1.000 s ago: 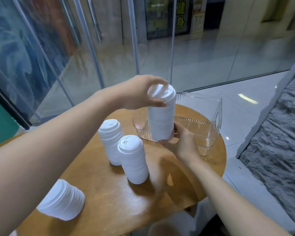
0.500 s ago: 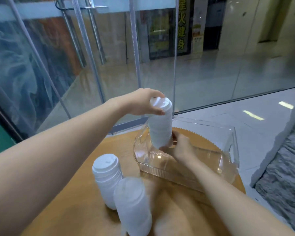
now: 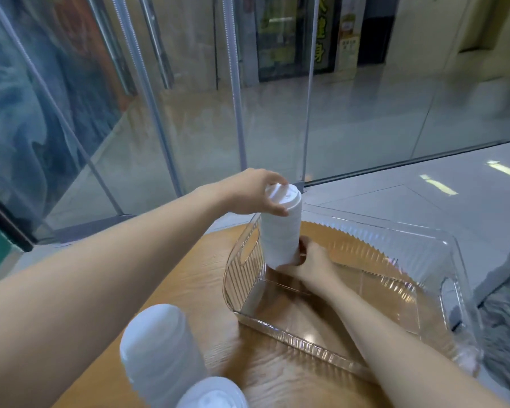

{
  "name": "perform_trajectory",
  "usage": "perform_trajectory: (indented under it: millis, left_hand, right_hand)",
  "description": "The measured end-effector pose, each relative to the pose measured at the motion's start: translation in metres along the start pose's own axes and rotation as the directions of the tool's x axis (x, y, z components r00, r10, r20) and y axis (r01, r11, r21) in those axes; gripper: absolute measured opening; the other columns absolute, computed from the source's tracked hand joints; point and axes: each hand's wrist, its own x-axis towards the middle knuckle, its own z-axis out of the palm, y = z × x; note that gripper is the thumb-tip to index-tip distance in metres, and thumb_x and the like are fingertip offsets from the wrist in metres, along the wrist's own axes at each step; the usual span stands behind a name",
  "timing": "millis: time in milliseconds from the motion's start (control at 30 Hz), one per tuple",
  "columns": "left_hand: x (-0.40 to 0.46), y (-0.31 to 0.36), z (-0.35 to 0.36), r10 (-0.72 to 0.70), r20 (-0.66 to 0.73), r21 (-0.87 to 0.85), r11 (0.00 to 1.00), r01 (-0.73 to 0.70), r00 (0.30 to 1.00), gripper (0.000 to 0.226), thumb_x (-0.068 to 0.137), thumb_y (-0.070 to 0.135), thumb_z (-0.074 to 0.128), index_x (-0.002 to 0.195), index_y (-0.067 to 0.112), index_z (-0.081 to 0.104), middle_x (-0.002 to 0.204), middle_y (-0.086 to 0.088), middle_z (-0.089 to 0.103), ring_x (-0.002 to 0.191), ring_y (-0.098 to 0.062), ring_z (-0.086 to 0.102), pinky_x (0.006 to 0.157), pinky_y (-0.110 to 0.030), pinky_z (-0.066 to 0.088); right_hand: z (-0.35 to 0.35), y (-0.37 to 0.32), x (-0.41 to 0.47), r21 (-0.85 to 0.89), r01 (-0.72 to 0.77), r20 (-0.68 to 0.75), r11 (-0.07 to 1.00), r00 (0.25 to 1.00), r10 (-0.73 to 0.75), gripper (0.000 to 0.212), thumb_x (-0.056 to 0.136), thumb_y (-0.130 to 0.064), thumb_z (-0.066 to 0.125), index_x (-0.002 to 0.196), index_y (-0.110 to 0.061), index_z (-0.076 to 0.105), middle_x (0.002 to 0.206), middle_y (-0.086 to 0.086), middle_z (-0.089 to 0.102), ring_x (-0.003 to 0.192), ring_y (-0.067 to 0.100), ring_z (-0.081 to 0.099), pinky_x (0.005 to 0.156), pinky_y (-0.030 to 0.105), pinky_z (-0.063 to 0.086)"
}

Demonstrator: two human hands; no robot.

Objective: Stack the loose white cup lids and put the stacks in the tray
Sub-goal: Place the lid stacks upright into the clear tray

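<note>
I hold a tall stack of white cup lids [image 3: 281, 231] upright inside the left end of the clear ribbed plastic tray [image 3: 312, 346]. My left hand [image 3: 253, 195] grips the top of the stack, with the thumb across its front. My right hand [image 3: 306, 265] is curled round the stack's base, just above the tray floor. Two more lid stacks [image 3: 159, 354] stand blurred on the round wooden table [image 3: 189, 278] at the near left, one [image 3: 212, 393] cut off by the bottom edge.
The tray lies on the right half of the table, its far side close to the table's edge. Glass doors with metal posts [image 3: 236, 83] stand right behind the table. A grey textured wall [image 3: 507, 319] rises at the right.
Both hands have carried the lid stack forward over the tray's near wall and lowered it into the left end. The camera has moved closer, so the other stacks slid to the bottom edge.
</note>
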Motion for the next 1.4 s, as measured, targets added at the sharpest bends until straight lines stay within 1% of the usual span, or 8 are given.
perform_trajectory:
  millis: [233, 333, 467, 600, 767, 1067, 1300, 1400]
  left_hand:
    - [0.004, -0.008, 0.021, 0.014, 0.0, 0.032, 0.999, -0.014, 1.0, 0.068, 0.085, 0.054, 0.078, 0.144, 0.031, 0.054, 0.133, 0.004, 0.06, 0.114, -0.017, 0.056, 0.093, -0.031, 0.047]
    - [0.003, -0.009, 0.025, 0.014, 0.001, 0.047, 0.999, -0.014, 1.0, 0.069, 0.086, 0.056, 0.077, 0.145, 0.031, 0.052, 0.138, 0.004, 0.06, 0.122, -0.02, 0.057, 0.101, -0.038, 0.049]
    - [-0.001, -0.003, 0.023, 0.006, 0.021, 0.097, 0.995, -0.008, 1.0, 0.069, 0.091, 0.053, 0.072, 0.15, 0.028, 0.046, 0.144, 0.001, 0.056, 0.129, -0.024, 0.054, 0.104, -0.039, 0.047]
    - [-0.014, 0.007, 0.015, 0.003, 0.068, 0.158, 0.987, -0.014, 0.998, 0.084, 0.092, 0.051, 0.071, 0.162, 0.031, 0.028, 0.163, 0.003, 0.037, 0.146, -0.022, 0.039, 0.116, -0.038, 0.036]
    - [-0.043, 0.021, -0.002, -0.033, 0.077, 0.198, 0.98, 0.018, 0.997, 0.096, 0.09, 0.052, 0.074, 0.165, 0.032, 0.017, 0.169, 0.004, 0.024, 0.152, -0.021, 0.032, 0.122, -0.042, 0.031]
    - [-0.131, 0.062, -0.031, -0.015, 0.017, 0.289, 0.957, 0.01, 1.0, 0.079, 0.093, 0.049, 0.071, 0.16, 0.031, 0.033, 0.162, -0.001, 0.034, 0.145, -0.026, 0.041, 0.118, -0.047, 0.037]
    - [-0.236, 0.088, -0.024, -0.05, 0.062, 0.303, 0.953, 0.029, 0.997, 0.055, 0.097, 0.053, 0.064, 0.147, 0.031, 0.054, 0.143, -0.004, 0.059, 0.125, -0.028, 0.058, 0.105, -0.041, 0.047]
    - [-0.274, 0.082, -0.005, -0.04, 0.071, 0.311, 0.95, 0.016, 0.997, 0.064, 0.094, 0.061, 0.063, 0.148, 0.03, 0.052, 0.142, -0.005, 0.057, 0.126, -0.029, 0.055, 0.106, -0.043, 0.046]
  right_hand:
    - [0.004, 0.008, -0.003, -0.076, -0.027, -0.007, 0.997, 1.0, 0.027, 0.072, 0.055, -0.051, 0.088, 0.118, -0.031, 0.059, 0.109, -0.011, 0.072, 0.101, 0.016, 0.068, 0.085, 0.041, 0.056]
    - [0.005, 0.007, -0.003, -0.18, -0.018, -0.016, 0.984, 1.0, 0.016, 0.075, 0.051, -0.063, 0.075, 0.117, -0.034, 0.057, 0.106, -0.012, 0.073, 0.104, 0.024, 0.068, 0.087, 0.044, 0.055]
    - [-0.002, 0.0, -0.006, -0.23, -0.016, 0.001, 0.973, 1.0, 0.017, 0.076, 0.055, -0.058, 0.072, 0.123, -0.028, 0.056, 0.108, -0.006, 0.072, 0.105, 0.029, 0.068, 0.088, 0.045, 0.055]
    - [-0.023, -0.011, -0.025, -0.297, -0.008, -0.019, 0.955, 1.0, 0.002, 0.09, 0.077, -0.035, 0.084, 0.152, -0.008, 0.041, 0.146, 0.008, 0.055, 0.134, 0.028, 0.052, 0.108, 0.044, 0.046]
    - [-0.052, -0.021, -0.063, -0.342, 0.051, -0.045, 0.938, 0.996, -0.071, 0.078, 0.085, -0.029, 0.08, 0.151, -0.011, 0.042, 0.142, 0.005, 0.056, 0.134, 0.023, 0.049, 0.11, 0.037, 0.041]
    - [-0.075, -0.062, -0.144, -0.362, 0.095, -0.049, 0.927, 0.991, -0.121, 0.077, 0.086, -0.033, 0.079, 0.152, -0.015, 0.044, 0.145, 0.0, 0.055, 0.136, 0.02, 0.049, 0.113, 0.037, 0.041]
    - [-0.055, -0.071, -0.231, -0.355, 0.144, -0.016, 0.924, 0.987, -0.16, 0.057, 0.087, -0.026, 0.077, 0.139, -0.013, 0.057, 0.135, 0.003, 0.065, 0.125, 0.023, 0.06, 0.104, 0.034, 0.045]
    - [-0.028, -0.061, -0.264, -0.318, 0.119, 0.039, 0.941, 0.993, -0.112, 0.059, 0.087, -0.022, 0.075, 0.141, -0.012, 0.057, 0.135, 0.005, 0.065, 0.126, 0.023, 0.059, 0.104, 0.029, 0.043]
